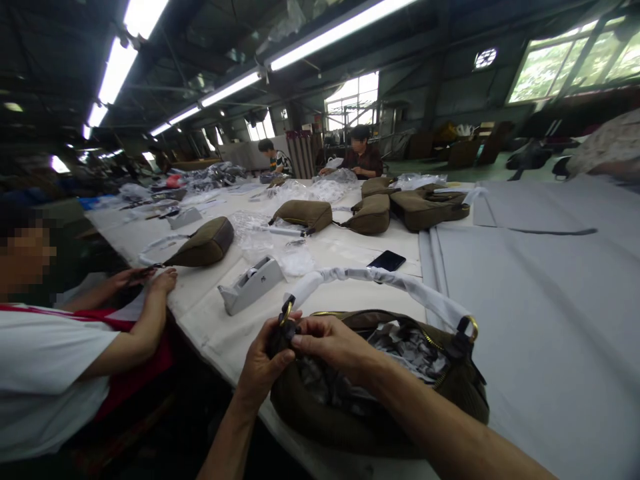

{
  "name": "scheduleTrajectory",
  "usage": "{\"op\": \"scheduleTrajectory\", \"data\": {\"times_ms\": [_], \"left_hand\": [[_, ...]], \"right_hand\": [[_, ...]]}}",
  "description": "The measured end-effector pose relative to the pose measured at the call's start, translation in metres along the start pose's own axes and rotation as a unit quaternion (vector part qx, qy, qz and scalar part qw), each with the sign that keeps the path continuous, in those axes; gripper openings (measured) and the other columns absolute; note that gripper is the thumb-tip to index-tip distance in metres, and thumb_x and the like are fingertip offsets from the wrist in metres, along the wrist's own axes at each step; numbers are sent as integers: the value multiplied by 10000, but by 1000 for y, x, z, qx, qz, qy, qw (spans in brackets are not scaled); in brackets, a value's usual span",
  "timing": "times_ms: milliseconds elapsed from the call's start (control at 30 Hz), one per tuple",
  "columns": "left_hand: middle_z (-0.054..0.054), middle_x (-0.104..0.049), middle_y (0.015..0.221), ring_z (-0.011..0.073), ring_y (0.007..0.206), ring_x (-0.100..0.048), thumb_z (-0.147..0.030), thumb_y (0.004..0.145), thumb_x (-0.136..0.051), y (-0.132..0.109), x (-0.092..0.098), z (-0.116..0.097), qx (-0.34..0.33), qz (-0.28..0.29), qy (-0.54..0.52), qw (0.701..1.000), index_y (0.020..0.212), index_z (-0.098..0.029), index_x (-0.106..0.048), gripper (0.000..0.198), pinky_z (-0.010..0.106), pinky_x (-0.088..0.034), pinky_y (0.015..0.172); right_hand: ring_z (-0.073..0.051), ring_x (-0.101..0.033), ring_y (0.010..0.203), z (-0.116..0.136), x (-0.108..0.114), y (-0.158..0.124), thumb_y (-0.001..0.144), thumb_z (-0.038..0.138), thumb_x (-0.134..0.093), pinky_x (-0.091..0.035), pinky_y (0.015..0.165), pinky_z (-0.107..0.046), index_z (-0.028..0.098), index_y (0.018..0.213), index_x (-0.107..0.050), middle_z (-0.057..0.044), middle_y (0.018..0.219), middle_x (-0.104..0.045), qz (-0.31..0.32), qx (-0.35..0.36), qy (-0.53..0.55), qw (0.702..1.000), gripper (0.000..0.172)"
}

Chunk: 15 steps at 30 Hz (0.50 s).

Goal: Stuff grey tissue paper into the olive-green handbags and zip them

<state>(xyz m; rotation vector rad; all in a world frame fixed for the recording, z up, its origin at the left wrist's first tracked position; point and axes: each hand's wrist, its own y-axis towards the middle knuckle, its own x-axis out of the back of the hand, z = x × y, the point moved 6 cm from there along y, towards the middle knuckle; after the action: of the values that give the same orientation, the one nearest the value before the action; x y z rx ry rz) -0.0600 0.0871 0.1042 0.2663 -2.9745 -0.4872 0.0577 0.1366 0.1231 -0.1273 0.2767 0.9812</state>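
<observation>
Olive-brown fabric forms the bag (325, 427) that sits at the near edge of the white table (200, 317), in the centre foreground, its zip-edged mouth open upward on crumpled grey-white stuffing (407, 350). At the bag's left end, the left hand (263, 360) grips the corner from outside, while the right hand (327, 339) reaches across the opening and pinches at the dark tab (287, 333) beneath a gold ring (287, 311); neither is free. Holding from two sides probably steadies so soft a corner (exactly what the fingertips press on is hidden). The handle (373, 273), sleeved in white wrap, arches over the far side, out of the fingers' way; the wrap likely guards it from scuffs, and the stuffing likely gives the body its shape. A tape dispenser (255, 287) stands beyond the left hand, seemingly placed for easy reach, and a phone (387, 260) lies past the handle. Farther back rest similar bags (305, 215), and at left a co-worker's hands (164, 280) are busy beside another bag (200, 243).
</observation>
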Motion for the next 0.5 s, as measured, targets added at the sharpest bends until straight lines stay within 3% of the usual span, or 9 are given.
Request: {"op": "scheduleTrajectory", "data": {"times_ms": [67,233,333,500], "left_hand": [[94,-551,1271,248,1163,-523,-413,744,-681,0,0,-2,7,8,-1,1000,1149,-212,-535,475,333,-433,979],[105,-624,1159,276,1089,-576,-370,690,-729,5,2,-2,45,9,19,999,1121,-168,-578,499,363,-469,942],[89,-661,1078,266,1016,-614,-349,692,-728,5,4,4,51,-34,26,998,1038,-161,-628,407,356,-488,916],[80,-672,1029,249,958,-632,-371,735,-687,-1,3,8,29,-103,-3,994,994,-157,-638,340,353,-510,885]], "right_hand": [[-66,-328,559,-1,3,-1,731,505,-647,-244,534,-215,138,662,-495,45,611,-428,9,-26,7,1000,404],[-69,-364,560,6,0,-2,766,523,-607,-282,536,-216,141,657,-497,37,615,-460,35,10,-54,998,412],[-62,-376,508,3,-5,1,770,506,-597,-282,494,-203,158,678,-488,49,577,-464,31,-8,-9,999,376],[-50,-341,473,3,-4,6,814,407,-565,-245,444,-183,154,674,-504,63,545,-426,27,1,-55,998,295]]}}
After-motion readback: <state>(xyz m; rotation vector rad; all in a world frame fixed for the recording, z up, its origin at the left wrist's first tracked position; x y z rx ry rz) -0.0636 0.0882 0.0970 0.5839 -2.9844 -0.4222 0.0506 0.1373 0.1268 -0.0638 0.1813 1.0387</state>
